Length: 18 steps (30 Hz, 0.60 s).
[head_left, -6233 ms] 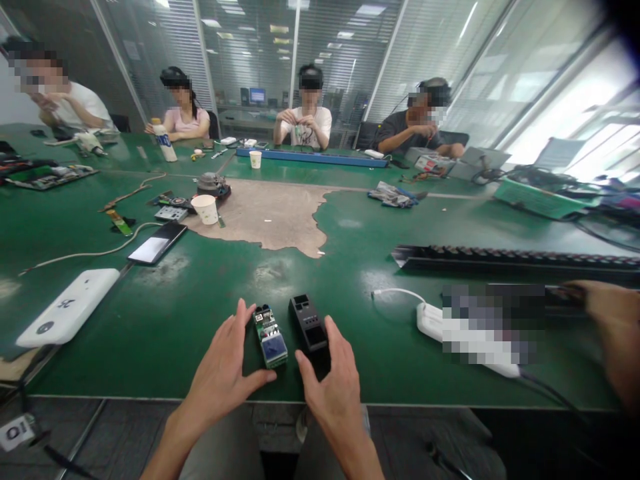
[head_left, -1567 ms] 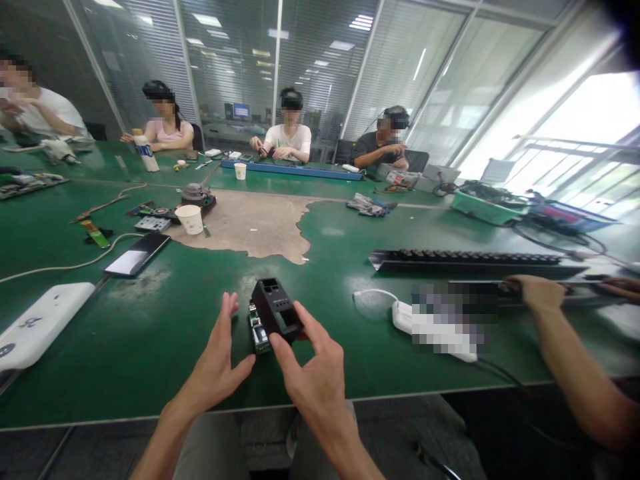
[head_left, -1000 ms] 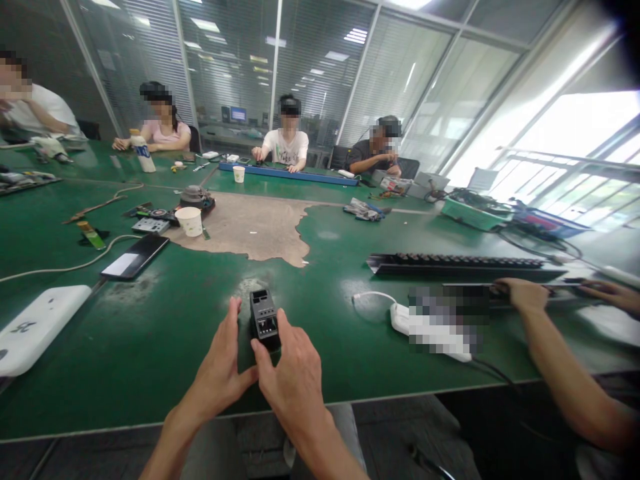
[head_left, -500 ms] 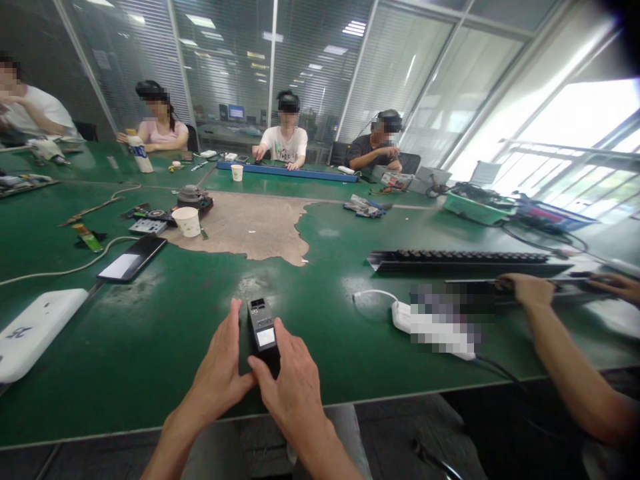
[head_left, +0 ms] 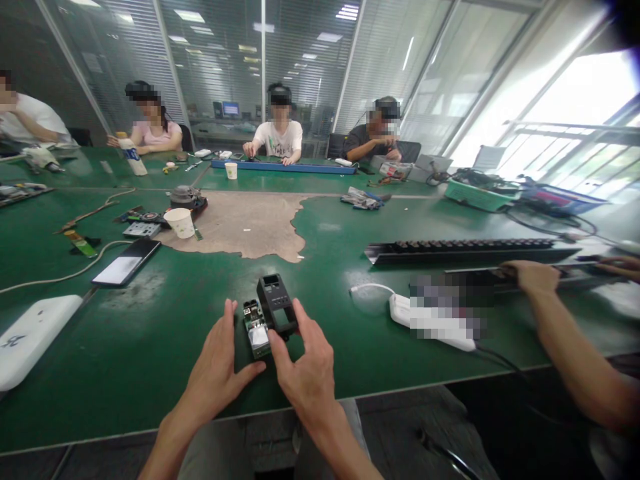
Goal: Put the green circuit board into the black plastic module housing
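Note:
A black plastic housing (head_left: 277, 304) with rectangular openings is gripped between the thumb and fingers of my right hand (head_left: 310, 353). Just left of it, a small green circuit board (head_left: 257, 331) with a white screen stands on the green table. My left hand (head_left: 213, 363) is beside the board's left side, its thumb and fingers spread, with nothing in its grasp. The left thumb tip is close to the board's lower end; whether it touches cannot be made out.
A phone (head_left: 127, 262) and white power bank (head_left: 37, 340) lie left. A paper cup (head_left: 180, 223) stands ahead. Right are a white power strip (head_left: 425, 323), a black rail (head_left: 470, 251) and another person's hand (head_left: 535, 277). Several people sit around the table (head_left: 340, 280).
The black housing has come off the circuit board and moved right and up in my right hand. The board, inside the housing before, is now exposed between my hands.

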### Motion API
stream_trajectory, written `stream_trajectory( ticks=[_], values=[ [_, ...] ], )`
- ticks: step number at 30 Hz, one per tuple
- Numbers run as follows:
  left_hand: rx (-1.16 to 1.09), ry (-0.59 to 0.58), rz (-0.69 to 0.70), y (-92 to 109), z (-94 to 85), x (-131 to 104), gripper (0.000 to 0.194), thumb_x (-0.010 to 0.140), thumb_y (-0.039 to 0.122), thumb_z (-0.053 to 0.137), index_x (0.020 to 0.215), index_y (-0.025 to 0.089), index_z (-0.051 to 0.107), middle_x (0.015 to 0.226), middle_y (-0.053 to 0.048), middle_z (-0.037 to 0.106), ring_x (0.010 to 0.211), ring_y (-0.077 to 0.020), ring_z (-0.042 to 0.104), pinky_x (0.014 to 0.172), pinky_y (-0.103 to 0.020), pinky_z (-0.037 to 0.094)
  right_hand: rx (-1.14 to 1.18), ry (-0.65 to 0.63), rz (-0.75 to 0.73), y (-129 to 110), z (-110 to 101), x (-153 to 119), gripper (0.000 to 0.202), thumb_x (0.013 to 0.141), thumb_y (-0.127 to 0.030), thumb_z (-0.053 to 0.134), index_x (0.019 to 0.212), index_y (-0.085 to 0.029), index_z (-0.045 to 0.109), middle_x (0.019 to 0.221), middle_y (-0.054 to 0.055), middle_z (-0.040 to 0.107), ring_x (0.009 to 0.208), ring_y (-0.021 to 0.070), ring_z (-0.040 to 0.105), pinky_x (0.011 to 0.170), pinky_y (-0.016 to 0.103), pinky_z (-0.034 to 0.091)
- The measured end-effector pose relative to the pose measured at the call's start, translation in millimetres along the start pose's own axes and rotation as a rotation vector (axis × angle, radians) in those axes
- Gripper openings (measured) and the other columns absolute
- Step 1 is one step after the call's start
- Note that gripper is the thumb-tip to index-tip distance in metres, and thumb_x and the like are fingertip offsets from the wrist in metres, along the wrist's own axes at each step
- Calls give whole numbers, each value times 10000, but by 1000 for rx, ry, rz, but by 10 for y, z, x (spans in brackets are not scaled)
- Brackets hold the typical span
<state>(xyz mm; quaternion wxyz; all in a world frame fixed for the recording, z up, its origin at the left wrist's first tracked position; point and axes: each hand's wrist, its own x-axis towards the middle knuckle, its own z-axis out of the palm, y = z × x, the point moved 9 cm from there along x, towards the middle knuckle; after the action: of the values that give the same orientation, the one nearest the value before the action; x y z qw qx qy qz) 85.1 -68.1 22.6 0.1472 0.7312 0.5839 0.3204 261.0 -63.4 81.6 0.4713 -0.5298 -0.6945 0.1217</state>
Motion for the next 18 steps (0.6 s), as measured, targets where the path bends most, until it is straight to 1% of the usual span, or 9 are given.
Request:
stream_trajectory(
  ticks=[4,7,11,13,15,18],
  values=[
    [9,-22,8,18,20,15,1098,854,435,651,1537,223,-182,1584,-185,260,1442,-360,281,1128,-599,299,-90,-12,28,269,-42,-34,528,924,-341,562,1394,-112,481,1215,170,648,1087,288,624,925,450,522],
    [5,-18,31,23,29,21,1089,860,430,644,1536,224,-185,1577,-185,279,1441,-362,282,1128,-607,288,-112,-12,38,385,-43,-87,536,927,-343,558,1405,-116,473,1216,175,648,1082,291,629,917,456,528],
    [-14,-23,26,-7,46,14,1086,863,432,641,1535,231,-188,1582,-179,271,1443,-364,276,1128,-613,277,-121,-37,57,469,-3,-140,539,927,-322,559,1415,-118,458,1194,171,654,1061,290,631,908,463,531],
    [-19,-31,12,-18,51,9,1086,863,436,641,1534,235,-190,1584,-173,271,1446,-362,269,1131,-612,271,-122,-59,60,494,23,-158,543,924,-302,558,1420,-112,445,1205,173,645,1084,289,617,922,465,527],
    [-14,-39,-2,-18,50,7,1088,866,440,639,1532,233,-196,1587,-168,266,1450,-355,262,1137,-606,268,-130,-66,38,488,32,-167,597,906,-292,578,1444,-101,405,1287,187,597,1170,302,569,972,489,499],
    [6,-40,-14,2,34,11,1088,869,437,636,1530,227,-202,1591,-170,254,1457,-344,253,1146,-592,269,-142,-78,-9,457,47,-169,713,875,-287,613,1492,-92,314,1424,202,481,1297,328,462,1044,532,440]
  ],
)
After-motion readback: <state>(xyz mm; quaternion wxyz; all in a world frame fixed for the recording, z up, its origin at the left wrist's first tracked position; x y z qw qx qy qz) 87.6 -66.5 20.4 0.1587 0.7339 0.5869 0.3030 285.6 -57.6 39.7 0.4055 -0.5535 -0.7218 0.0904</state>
